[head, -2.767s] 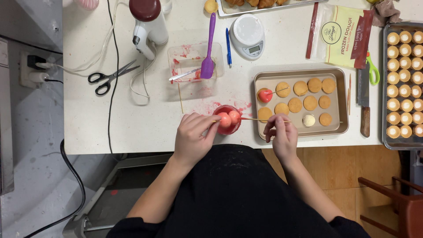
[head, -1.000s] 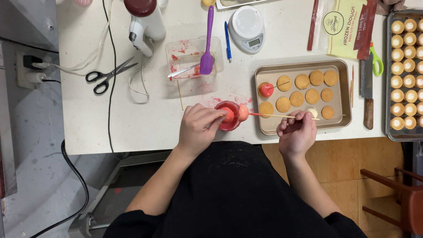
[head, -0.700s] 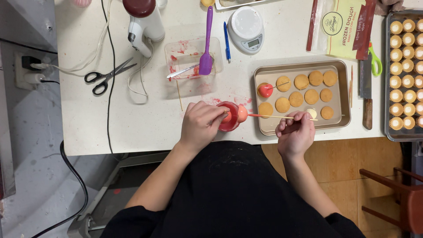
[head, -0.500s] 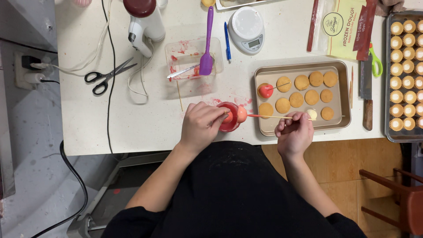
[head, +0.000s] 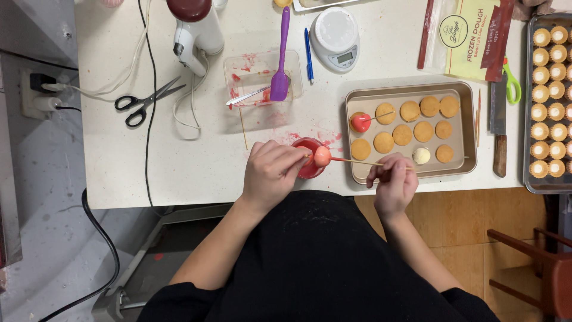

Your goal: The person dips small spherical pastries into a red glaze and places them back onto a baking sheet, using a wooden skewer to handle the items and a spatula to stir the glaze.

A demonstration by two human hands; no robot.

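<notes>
Pink-glazed ball (head: pixel 322 156) sitting on the tip of a thin wooden skewer (head: pixel 357 161), hovering just over the right rim of a small red bowl (head: pixel 307 158) at the table's near edge. Skewer lying almost level, long axis running left to right, ball end toward the bowl, bare end pinched in the closed fingers of the right hand (head: pixel 393 179), just right of the bowl and overlapping the front lip of a metal baking tray (head: pixel 468 128). Left hand (head: pixel 271 170) curling around the bowl's left side, fingers closed against it, steadying it; fingertips lying nearer the ball than the right hand, which is holding it from the skewer's far end.

Standing right of the bowl, the tray carrying round tan biscuits (head: pixel 411 125), one red-coated piece (head: pixel 360 122) on its own stick, and one pale ball (head: pixel 421 155) close beside the skewer's path. Behind the bowl, red smears on the white table (head: pixel 179 161), then a clear plastic tub (head: pixel 262 80) holding a purple spatula (head: pixel 280 56). Farther behind, a white kitchen scale (head: pixel 335 37) and a blue pen (head: pixel 308 53). Left of the bowl, black-handled scissors (head: pixel 146 102). Far right, a knife (head: pixel 498 122) and a second tray of small tart shells (head: pixel 548 98).
</notes>
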